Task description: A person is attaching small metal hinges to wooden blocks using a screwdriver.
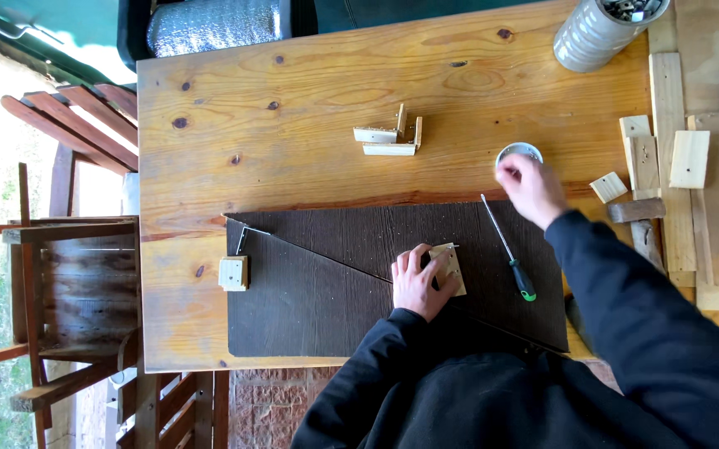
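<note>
Hands were split: left hand (pixel 416 284) pressed flat-fingered on one small wood block (pixel 449 268) atop two dark boards (pixel 310 291) near the table's (pixel 293 83) near edge, right hand (pixel 531 188) dipping pinched fingers into one small round tin (pixel 518 151), one screwdriver (pixel 509 249) idle between, block seemingly unfastened yet.

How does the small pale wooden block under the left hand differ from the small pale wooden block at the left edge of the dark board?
The small pale wooden block under the left hand lies tilted on the dark brown board, well inside it; the small pale wooden block at the board's left edge sits square across the edge, partly on the pine table. The left hand presses the first; nothing touches the second. Both are light, squarish and flat.
</note>
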